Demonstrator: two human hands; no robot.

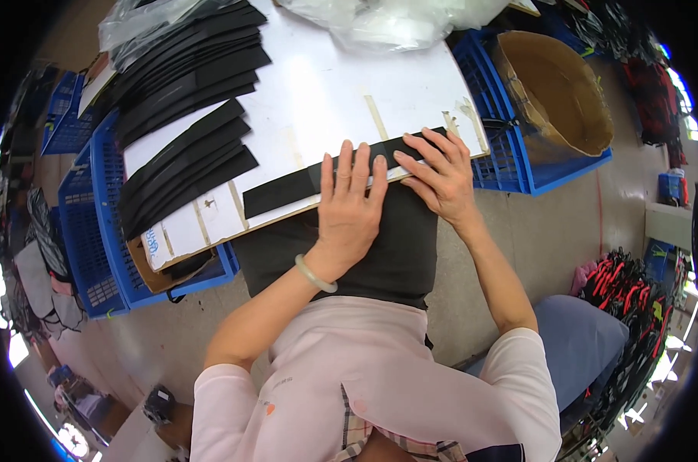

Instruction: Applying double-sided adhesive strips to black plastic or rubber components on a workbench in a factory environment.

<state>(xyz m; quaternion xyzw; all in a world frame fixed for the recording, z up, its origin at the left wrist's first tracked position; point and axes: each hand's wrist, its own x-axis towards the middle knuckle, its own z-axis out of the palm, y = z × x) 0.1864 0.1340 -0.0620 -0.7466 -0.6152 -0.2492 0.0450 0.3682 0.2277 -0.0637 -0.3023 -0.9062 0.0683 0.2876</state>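
A long black strip (283, 192) lies along the near edge of a white board (326, 92). My left hand (349, 208) lies flat on the strip's middle, fingers spread and pointing away from me, with a pale bangle on the wrist. My right hand (437, 173) rests its fingertips on the strip's right end, fingers spread. Neither hand grips anything. Below the board's edge, black cloth (399, 246) covers my lap.
Fanned stacks of black strips (187, 154) lie on the board's left part, more (187, 69) farther back. Clear plastic bags (387, 19) sit at the far edge. Blue crates (95, 223) stand left, another (518, 154) right holding a cardboard box (557, 92). Red-and-black items (626, 285) lie right.
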